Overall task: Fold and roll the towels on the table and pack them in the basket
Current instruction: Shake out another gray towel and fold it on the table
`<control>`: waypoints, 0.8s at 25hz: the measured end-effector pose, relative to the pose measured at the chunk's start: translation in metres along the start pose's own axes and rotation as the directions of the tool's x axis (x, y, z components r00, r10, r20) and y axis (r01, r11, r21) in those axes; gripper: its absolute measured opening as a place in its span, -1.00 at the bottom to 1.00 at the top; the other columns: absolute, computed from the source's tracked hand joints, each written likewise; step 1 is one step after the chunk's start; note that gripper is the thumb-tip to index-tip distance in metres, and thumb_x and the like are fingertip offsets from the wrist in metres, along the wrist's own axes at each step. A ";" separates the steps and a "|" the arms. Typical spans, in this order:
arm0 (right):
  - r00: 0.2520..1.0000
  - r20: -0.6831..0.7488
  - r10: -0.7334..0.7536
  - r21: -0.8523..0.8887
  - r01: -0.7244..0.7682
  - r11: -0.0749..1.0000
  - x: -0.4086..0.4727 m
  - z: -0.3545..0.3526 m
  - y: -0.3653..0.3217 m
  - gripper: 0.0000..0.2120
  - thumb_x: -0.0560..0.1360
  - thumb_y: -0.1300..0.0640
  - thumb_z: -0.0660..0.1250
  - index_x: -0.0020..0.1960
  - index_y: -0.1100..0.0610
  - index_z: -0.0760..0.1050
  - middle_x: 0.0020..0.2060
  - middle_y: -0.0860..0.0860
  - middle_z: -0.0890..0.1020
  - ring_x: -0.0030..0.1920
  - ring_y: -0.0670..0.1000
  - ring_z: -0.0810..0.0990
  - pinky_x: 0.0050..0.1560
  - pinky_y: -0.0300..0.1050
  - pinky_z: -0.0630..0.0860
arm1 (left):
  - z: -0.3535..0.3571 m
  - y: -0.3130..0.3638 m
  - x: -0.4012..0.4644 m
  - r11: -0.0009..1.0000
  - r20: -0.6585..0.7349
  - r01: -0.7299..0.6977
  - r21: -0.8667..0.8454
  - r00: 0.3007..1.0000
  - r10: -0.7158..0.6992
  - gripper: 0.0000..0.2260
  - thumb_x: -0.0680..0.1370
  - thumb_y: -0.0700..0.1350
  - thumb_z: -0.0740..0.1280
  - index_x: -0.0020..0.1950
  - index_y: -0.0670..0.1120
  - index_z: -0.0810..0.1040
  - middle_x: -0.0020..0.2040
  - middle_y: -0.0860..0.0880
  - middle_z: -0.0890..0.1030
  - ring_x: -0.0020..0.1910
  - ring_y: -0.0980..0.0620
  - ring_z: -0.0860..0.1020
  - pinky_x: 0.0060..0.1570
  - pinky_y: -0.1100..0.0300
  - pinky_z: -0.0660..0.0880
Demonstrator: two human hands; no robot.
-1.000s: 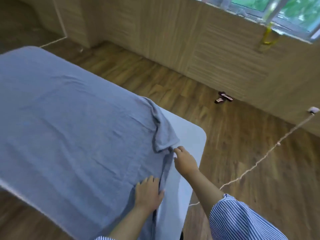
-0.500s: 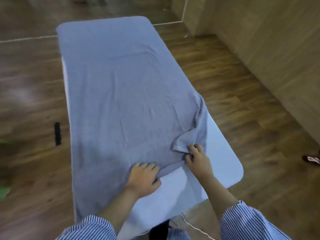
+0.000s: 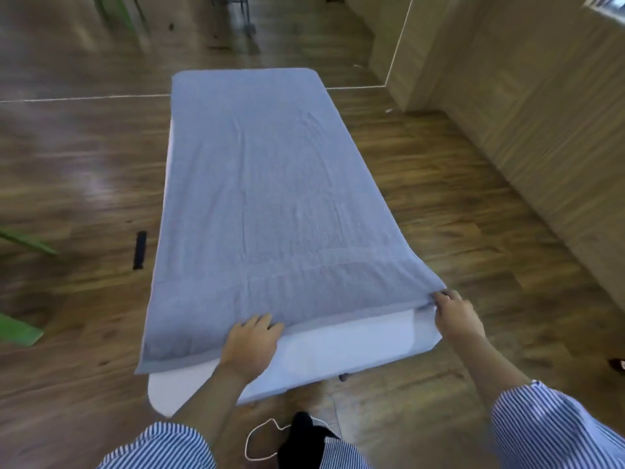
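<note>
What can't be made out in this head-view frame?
- Basket: not in view.
- Table: mostly hidden under the blue towel.
- Left hand: fingers' grip on the towel's near edge unclear.
- Right hand: fingertips merge with the towel corner.
- Floor: objects at the frame's edges blurred.

A large blue-grey terry towel [image 3: 270,198] lies spread flat along a long white desk [image 3: 355,346], covering all but the near end. The left hand [image 3: 252,345] rests flat on the towel's near edge, fingers [image 3: 260,321] straight. The right hand [image 3: 456,314] pinches the towel's near right corner at the desk's edge. A brown wood-plank floor [image 3: 84,164] surrounds the desk, where a black strip [image 3: 139,250] lies.
</note>
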State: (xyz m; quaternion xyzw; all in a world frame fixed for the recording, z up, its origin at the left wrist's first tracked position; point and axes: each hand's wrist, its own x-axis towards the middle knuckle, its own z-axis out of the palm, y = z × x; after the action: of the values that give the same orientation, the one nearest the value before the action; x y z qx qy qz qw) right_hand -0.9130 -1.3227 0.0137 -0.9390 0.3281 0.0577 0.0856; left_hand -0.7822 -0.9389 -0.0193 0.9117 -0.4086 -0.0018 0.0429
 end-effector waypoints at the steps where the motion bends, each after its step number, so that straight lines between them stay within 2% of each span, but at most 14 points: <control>1: 0.999 0.040 0.015 -0.065 -0.012 0.998 -0.001 -0.004 0.009 -0.70 0.47 0.29 0.15 0.18 0.15 0.45 0.19 0.16 0.44 0.06 0.26 0.48 -0.03 0.07 0.49 | -0.002 0.002 -0.006 1.000 -0.015 0.021 -0.002 1.000 -0.021 -0.81 0.30 -0.13 0.16 -0.18 -0.01 0.53 -0.26 -0.02 0.50 -0.31 -0.08 0.55 -0.41 0.14 0.39; 3: 0.998 0.048 0.048 -0.063 -0.045 0.997 -0.005 -0.005 0.010 -0.73 0.47 0.28 0.17 0.16 0.19 0.41 0.18 0.17 0.41 0.05 0.25 0.50 -0.11 0.01 0.44 | -0.007 0.005 -0.024 0.998 -0.048 0.062 0.020 0.997 -0.061 -0.71 0.28 -0.14 0.12 -0.12 -0.04 0.57 -0.23 -0.02 0.53 -0.28 -0.08 0.56 -0.38 0.13 0.36; 5: 0.996 0.086 0.001 -0.019 0.001 1.000 -0.007 -0.003 0.005 -0.66 0.45 0.33 0.16 0.21 0.20 0.39 0.19 0.16 0.39 0.02 0.26 0.53 -0.16 -0.03 0.38 | -0.011 -0.001 -0.045 0.989 -0.051 0.138 0.041 0.989 -0.136 -0.68 0.26 -0.15 0.11 -0.11 -0.07 0.58 -0.21 -0.04 0.55 -0.26 -0.10 0.56 -0.37 0.13 0.35; 7: 0.985 0.139 -0.100 -0.009 0.102 0.995 -0.003 0.001 0.003 -0.58 0.44 0.35 0.16 0.27 0.14 0.38 0.23 0.08 0.39 0.04 0.24 0.54 -0.14 -0.03 0.41 | -0.012 -0.016 -0.061 0.962 -0.013 0.266 0.056 0.964 -0.266 -0.75 0.24 -0.15 0.19 -0.14 -0.07 0.56 -0.20 -0.05 0.54 -0.26 -0.11 0.56 -0.38 0.12 0.40; 9: 0.967 0.174 -0.186 0.024 0.185 0.983 0.006 0.003 0.006 -0.59 0.46 0.32 0.17 0.27 0.07 0.41 0.25 0.01 0.42 0.06 0.20 0.54 -0.09 -0.02 0.47 | -0.008 -0.030 -0.073 0.923 -0.005 0.384 0.025 0.923 -0.384 -0.79 0.22 -0.18 0.34 -0.17 -0.08 0.54 -0.21 -0.06 0.53 -0.29 -0.13 0.56 -0.43 0.13 0.41; 12: 0.949 0.172 -0.263 0.130 0.243 0.961 0.016 0.004 0.010 -0.66 0.48 0.31 0.22 0.19 0.05 0.51 0.18 0.00 0.49 0.03 0.16 0.55 -0.06 -0.01 0.49 | 0.001 -0.046 -0.088 0.908 -0.051 0.418 -0.027 0.907 -0.418 -0.80 0.30 -0.25 0.44 -0.13 -0.08 0.55 -0.20 -0.04 0.55 -0.31 -0.11 0.57 -0.47 0.17 0.34; 14: 0.933 0.152 -0.325 0.167 0.300 0.939 0.020 0.005 0.015 -0.73 0.50 0.30 0.24 0.15 0.11 0.55 0.12 0.02 0.52 0.01 0.17 0.56 -0.05 -0.04 0.49 | 0.008 -0.050 -0.088 0.897 -0.085 0.438 -0.063 0.893 -0.442 -0.75 0.29 -0.33 0.52 -0.12 -0.12 0.57 -0.20 -0.08 0.57 -0.30 -0.13 0.57 -0.46 0.12 0.45; 17: 0.905 0.149 -0.398 0.170 0.373 0.912 0.024 0.006 0.023 -0.74 0.52 0.33 0.19 0.14 0.16 0.54 0.08 0.01 0.50 0.01 0.15 0.56 -0.02 -0.13 0.41 | 0.015 -0.049 -0.084 0.842 -0.118 0.523 -0.130 0.835 -0.537 -0.76 0.30 -0.42 0.50 -0.15 -0.18 0.57 -0.21 -0.13 0.56 -0.28 -0.18 0.56 -0.41 0.02 0.51; 20: 0.868 0.175 -0.464 0.156 0.441 0.884 0.026 0.004 0.025 -0.73 0.52 0.36 0.17 0.11 0.13 0.52 -0.02 -0.06 0.44 -0.07 0.10 0.53 -0.07 -0.16 0.37 | 0.014 -0.044 -0.090 0.817 -0.100 0.568 -0.105 0.811 -0.577 -0.77 0.29 -0.43 0.49 -0.20 -0.16 0.56 -0.25 -0.12 0.55 -0.31 -0.17 0.54 -0.43 0.06 0.43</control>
State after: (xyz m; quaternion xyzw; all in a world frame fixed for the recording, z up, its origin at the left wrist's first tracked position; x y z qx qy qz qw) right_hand -0.9091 -1.3571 0.0028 -0.9722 0.0906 0.1154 0.1824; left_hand -0.8102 -0.8442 -0.0394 0.9885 -0.1115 0.0289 0.0981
